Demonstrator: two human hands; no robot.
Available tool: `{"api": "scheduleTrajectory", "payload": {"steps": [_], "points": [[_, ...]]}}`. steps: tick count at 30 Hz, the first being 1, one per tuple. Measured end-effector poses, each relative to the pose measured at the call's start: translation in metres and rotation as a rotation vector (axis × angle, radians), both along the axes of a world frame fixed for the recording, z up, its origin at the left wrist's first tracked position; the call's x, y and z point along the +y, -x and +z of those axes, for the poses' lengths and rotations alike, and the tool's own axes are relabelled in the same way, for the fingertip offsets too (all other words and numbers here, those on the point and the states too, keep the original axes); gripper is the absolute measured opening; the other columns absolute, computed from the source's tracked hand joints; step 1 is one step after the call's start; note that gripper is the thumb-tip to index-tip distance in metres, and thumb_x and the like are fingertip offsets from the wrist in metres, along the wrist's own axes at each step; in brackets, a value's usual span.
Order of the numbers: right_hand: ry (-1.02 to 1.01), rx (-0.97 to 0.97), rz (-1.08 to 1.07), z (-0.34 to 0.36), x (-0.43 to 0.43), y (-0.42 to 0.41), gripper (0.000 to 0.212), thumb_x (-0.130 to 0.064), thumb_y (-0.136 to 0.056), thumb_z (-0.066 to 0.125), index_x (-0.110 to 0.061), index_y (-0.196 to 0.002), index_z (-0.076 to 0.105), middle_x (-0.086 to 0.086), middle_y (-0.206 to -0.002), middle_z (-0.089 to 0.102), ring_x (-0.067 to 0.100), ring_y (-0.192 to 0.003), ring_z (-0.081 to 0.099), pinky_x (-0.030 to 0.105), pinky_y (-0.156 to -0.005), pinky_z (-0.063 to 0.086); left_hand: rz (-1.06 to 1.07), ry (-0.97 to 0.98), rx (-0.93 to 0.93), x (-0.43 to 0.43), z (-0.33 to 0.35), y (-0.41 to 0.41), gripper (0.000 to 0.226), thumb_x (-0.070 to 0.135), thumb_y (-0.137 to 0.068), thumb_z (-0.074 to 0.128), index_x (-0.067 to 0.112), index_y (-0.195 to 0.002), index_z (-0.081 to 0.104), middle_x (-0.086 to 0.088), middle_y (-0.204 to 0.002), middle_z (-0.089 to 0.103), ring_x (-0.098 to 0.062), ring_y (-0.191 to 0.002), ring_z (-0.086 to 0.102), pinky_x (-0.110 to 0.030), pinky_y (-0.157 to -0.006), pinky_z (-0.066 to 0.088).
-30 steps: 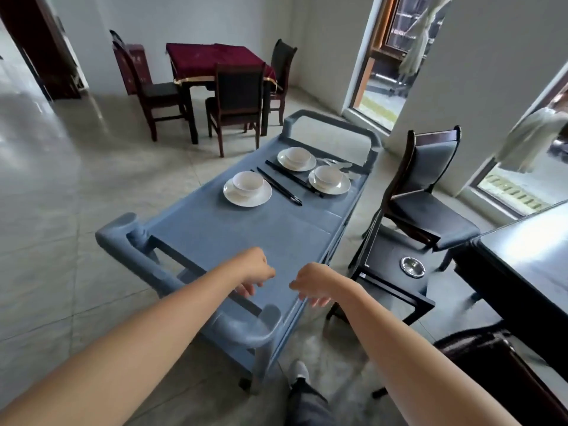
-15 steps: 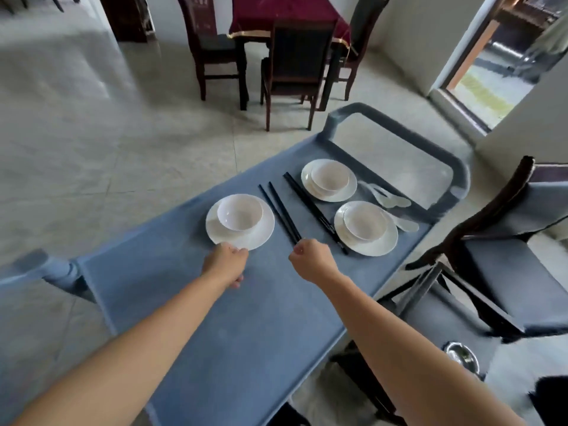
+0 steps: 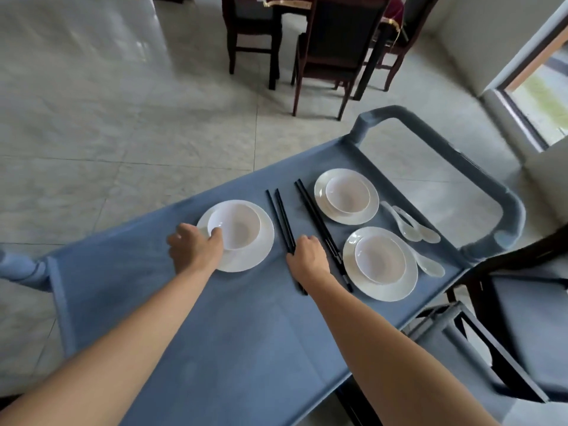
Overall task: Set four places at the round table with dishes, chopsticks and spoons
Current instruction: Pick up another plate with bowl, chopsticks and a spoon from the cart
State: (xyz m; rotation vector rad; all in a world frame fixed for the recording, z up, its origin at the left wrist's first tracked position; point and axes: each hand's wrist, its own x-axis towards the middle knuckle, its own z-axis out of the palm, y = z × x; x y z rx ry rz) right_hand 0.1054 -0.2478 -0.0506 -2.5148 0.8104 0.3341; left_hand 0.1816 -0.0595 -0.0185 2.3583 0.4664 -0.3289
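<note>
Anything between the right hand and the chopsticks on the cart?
Nothing visible. The right hand lies over the left pair of chopsticks, fingers curled; the grip itself is hidden. The second pair lies close beside it, to the right.

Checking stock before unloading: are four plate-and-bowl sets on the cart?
No, the cart holds three: one at the left hand, two beside the spoons.

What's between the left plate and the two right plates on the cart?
Head view shows two pairs of black chopsticks there: the left pair, its near end under the right hand, and the right pair.
</note>
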Motion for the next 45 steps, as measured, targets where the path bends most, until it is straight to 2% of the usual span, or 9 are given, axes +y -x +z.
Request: {"api": "scheduleTrajectory", "payload": {"steps": [5,10,19,25,31,36,38,40,45], "points": [[-0.001,0.061,-0.012,-0.004,-0.005,-0.012,0.030,-0.017,-0.082,0.063,-0.011,-0.063,0.041,0.004,-0.069,0.048,0.030,-0.068,0.053,0.031,-0.057,0.039,-0.013,-0.024,0.060,-0.001,-0.011,0.001,0.059,0.042,-0.089,0.058,0.000,-0.126,0.039,-0.025,-0.137,0.035,-0.047,-0.122,0.042,-0.049,-0.091,0.043],[-0.061,0.116,-0.063,-0.009,-0.014,-0.021,0.039,-0.024,-0.081,0.070,-0.011,-0.060,0.039,0.002,-0.063,0.044,0.018,-0.050,0.040,0.025,-0.042,0.028,-0.011,0.015,0.089,0.002,-0.020,0.000,0.064,0.044,-0.090,0.058,-0.001,-0.131,0.038,-0.025,-0.139,0.034,-0.048,-0.119,0.046,-0.047,-0.094,0.043],[0.014,0.160,-0.098,-0.003,-0.003,-0.017,0.030,-0.003,-0.084,0.057,-0.010,-0.061,0.039,0.004,-0.064,0.045,0.018,-0.051,0.038,0.025,-0.041,0.028,-0.051,0.173,0.156,0.019,-0.026,0.000,0.063,0.043,-0.091,0.056,-0.002,-0.133,0.040,-0.022,-0.138,0.043,-0.040,-0.118,0.052,-0.049,-0.094,0.051],[-0.001,0.214,-0.121,-0.003,0.010,-0.007,0.021,-0.003,-0.083,0.051,-0.009,-0.065,0.043,0.007,-0.068,0.051,0.025,-0.061,0.052,0.024,-0.048,0.041,-0.031,0.397,0.222,0.027,-0.023,-0.001,0.065,0.046,-0.087,0.059,0.009,-0.135,0.034,-0.012,-0.131,0.050,-0.036,-0.103,0.064,-0.037,-0.058,0.058],[-0.110,0.260,-0.047,0.000,-0.002,0.000,0.020,-0.007,-0.083,0.046,-0.009,-0.064,0.040,0.009,-0.064,0.051,0.025,-0.056,0.050,0.024,-0.043,0.035,0.086,0.517,0.290,0.020,-0.022,-0.003,0.046,0.046,-0.096,0.042,0.010,-0.124,0.050,-0.015,-0.125,0.054,-0.031,-0.085,0.063,-0.044,-0.067,0.061],[-0.196,0.173,-0.018,-0.002,-0.024,0.000,0.018,-0.011,-0.089,0.045,-0.013,-0.072,0.040,0.002,-0.076,0.048,0.017,-0.060,0.046,0.024,-0.045,0.033,0.317,0.529,0.208,0.008,-0.037,0.000,0.032,0.019,-0.098,0.041,0.006,-0.127,0.047,-0.016,-0.134,0.049,-0.040,-0.111,0.058,-0.042,-0.060,0.057],[-0.243,0.158,0.005,0.000,-0.030,0.002,0.009,-0.010,-0.088,0.041,-0.012,-0.080,0.045,0.006,-0.083,0.055,0.026,-0.070,0.057,0.027,-0.052,0.043,0.374,0.479,0.170,0.006,-0.045,0.002,0.024,0.005,-0.091,0.051,0.007,-0.114,0.044,-0.017,-0.130,0.049,-0.041,-0.111,0.057,-0.039,-0.053,0.056],[-0.282,0.129,0.026,0.003,-0.037,0.004,0.010,-0.011,-0.087,0.038,-0.013,-0.088,0.048,0.007,-0.087,0.056,0.030,-0.077,0.059,0.030,-0.062,0.046,0.427,0.455,0.145,0.003,-0.051,0.002,0.034,-0.006,-0.084,0.056,0.006,-0.113,0.044,-0.018,-0.128,0.050,-0.042,-0.108,0.059,-0.038,-0.049,0.056],[-0.280,-0.071,-0.066,0.022,-0.068,-0.001,0.017,-0.026,-0.084,0.045,-0.014,-0.075,0.053,0.005,-0.074,0.062,0.028,-0.066,0.058,0.029,-0.057,0.045,0.497,0.406,0.144,-0.008,-0.054,-0.001,0.044,-0.013,-0.080,0.057,-0.003,-0.123,0.053,-0.024,-0.130,0.057,-0.048,-0.109,0.060,-0.058,-0.068,0.059]]}}
